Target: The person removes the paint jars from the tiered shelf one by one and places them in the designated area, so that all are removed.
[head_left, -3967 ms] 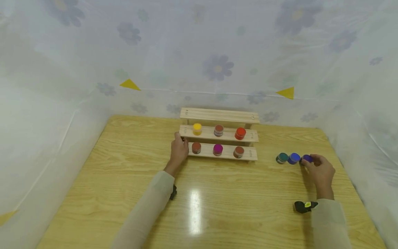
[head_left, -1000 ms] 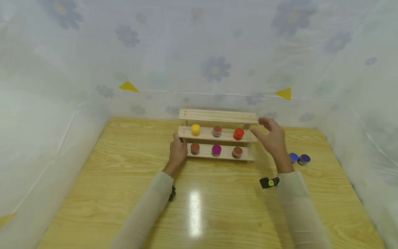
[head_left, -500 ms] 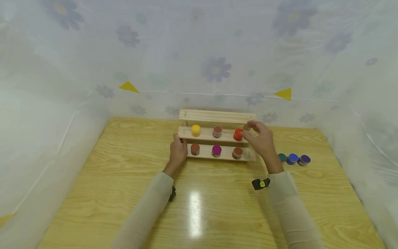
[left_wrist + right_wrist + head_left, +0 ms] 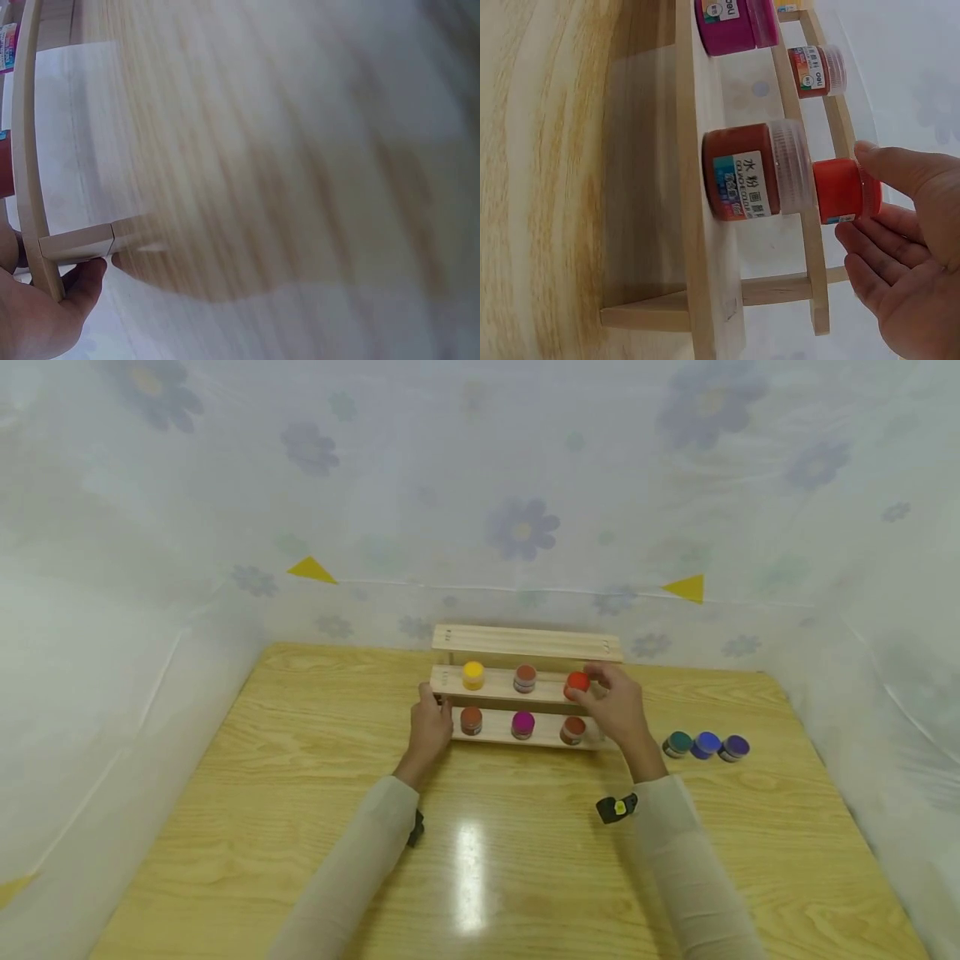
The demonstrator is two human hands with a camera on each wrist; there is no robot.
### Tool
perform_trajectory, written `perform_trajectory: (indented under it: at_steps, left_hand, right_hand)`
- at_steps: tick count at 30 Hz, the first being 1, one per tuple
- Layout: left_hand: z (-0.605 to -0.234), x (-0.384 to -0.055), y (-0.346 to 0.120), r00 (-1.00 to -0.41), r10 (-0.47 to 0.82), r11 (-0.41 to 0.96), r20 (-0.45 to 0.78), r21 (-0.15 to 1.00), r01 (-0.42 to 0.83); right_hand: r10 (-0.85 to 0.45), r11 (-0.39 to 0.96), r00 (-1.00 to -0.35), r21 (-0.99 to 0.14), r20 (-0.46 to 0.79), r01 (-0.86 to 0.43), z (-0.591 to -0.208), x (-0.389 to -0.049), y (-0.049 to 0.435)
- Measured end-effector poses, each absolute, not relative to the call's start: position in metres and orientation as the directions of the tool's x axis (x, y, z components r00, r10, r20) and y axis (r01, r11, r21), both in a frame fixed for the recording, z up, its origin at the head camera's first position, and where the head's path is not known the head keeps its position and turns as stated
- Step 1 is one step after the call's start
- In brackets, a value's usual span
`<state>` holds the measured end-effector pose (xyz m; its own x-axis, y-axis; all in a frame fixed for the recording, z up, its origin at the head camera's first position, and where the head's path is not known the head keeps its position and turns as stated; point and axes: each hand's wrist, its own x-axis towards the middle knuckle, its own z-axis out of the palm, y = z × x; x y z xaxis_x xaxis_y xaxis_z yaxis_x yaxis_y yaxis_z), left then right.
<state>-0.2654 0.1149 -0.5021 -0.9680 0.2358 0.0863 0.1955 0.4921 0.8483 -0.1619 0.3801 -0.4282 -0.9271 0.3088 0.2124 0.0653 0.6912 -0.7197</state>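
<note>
A three-tier wooden rack (image 4: 525, 642) stands at the back of the table. My left hand (image 4: 430, 727) grips its left end; in the left wrist view, fingers curl round the plank end (image 4: 51, 281). On the middle tier, my right hand (image 4: 621, 706) pinches the red gouache jar (image 4: 577, 683) between thumb and fingers, with the thumb at its lid in the right wrist view. Beside that jar stand a brown jar (image 4: 525, 678) and a yellow jar (image 4: 473, 675). The lowest tier holds a magenta jar (image 4: 522, 724) between two reddish-brown jars (image 4: 471, 720).
To the right of the rack, a green jar (image 4: 678, 744), a blue jar (image 4: 706, 745) and a purple jar (image 4: 733, 747) stand in a row on the wooden table (image 4: 315, 877). A flower-patterned sheet (image 4: 405, 485) rises behind the rack and along both sides.
My right hand has left the purple jar, moved left to the rack and closed on the red jar. My left hand keeps its hold on the rack's left end.
</note>
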Motion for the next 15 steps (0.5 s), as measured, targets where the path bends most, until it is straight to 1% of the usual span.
perform_trajectory:
  at_steps: [15]
  left_hand:
    - [-0.4997, -0.2648, 0.1145, -0.970, 0.234, 0.493, 0.066, 0.852, 0.177]
  right_hand:
    - [0.309, 0.699, -0.917, -0.714, 0.252, 0.039, -0.4347, -0.1623, 0.3754]
